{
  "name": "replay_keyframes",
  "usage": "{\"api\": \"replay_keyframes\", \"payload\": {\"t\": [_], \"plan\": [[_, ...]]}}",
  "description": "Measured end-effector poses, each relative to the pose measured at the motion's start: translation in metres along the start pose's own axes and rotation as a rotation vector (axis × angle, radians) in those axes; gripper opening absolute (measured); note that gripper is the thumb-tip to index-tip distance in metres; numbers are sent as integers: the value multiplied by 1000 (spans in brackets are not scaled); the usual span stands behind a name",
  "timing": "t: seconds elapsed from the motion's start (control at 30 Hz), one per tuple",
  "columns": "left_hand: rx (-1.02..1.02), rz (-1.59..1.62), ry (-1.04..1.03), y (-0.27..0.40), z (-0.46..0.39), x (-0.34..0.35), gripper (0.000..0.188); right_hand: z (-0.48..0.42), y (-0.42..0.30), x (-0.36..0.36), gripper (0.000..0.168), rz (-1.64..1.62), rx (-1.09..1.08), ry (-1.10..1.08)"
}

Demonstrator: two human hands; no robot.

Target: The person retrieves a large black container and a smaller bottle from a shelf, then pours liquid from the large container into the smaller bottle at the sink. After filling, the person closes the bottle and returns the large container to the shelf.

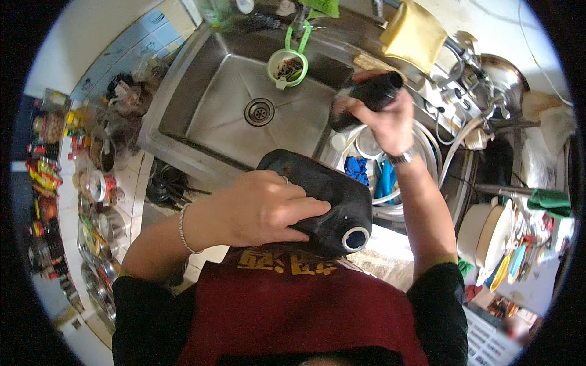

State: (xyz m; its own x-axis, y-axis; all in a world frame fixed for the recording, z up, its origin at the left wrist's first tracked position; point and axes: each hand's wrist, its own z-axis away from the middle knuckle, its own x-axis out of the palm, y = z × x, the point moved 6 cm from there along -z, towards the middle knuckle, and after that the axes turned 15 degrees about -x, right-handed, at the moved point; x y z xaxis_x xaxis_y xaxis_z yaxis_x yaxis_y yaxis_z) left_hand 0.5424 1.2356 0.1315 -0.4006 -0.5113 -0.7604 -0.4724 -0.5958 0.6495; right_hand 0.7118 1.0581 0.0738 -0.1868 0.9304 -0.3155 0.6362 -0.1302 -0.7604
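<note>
My left hand [270, 208] lies over a large black plastic jug [339, 194], its fingers wrapped on the side facing me. The jug is tilted against my apron at the near edge of the sink, and its uncapped mouth with a pale rim points toward me at the right. My right hand [389, 121] is raised at the sink's right side, closed around a dark bottle [373, 91]. That bottle is blurred, and I cannot tell what is in it. Below it, a coiled white hose [419, 137] surrounds a basin area holding blue cloth [357, 168].
Ahead is a stainless steel sink [229, 123] with a round drain strainer [259, 112]. A green-and-white strainer basket [287, 68] with scraps hangs from the faucet. Jars and bottles crowd the left counter. At the right are a power strip [451, 103] and a white pot [485, 228].
</note>
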Motion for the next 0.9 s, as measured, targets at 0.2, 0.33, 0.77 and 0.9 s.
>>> {"api": "replay_keyframes", "payload": {"t": [0.2, 0.33, 0.77, 0.9], "plan": [[-40, 18, 32, 1, 0, 2, 55, 2, 94, 80, 42, -396, 151, -116], [-56, 26, 33, 2, 2, 2, 55, 17, 148, 118, 46, -371, 333, -255], [-92, 16, 64, -1, 4, 0, 43, 33, 233, 142, 54, 44, 387, -464], [-88, 15, 39, -3, -1, 0, 41, 54, 285, 143, 57, 251, 328, -543]]}}
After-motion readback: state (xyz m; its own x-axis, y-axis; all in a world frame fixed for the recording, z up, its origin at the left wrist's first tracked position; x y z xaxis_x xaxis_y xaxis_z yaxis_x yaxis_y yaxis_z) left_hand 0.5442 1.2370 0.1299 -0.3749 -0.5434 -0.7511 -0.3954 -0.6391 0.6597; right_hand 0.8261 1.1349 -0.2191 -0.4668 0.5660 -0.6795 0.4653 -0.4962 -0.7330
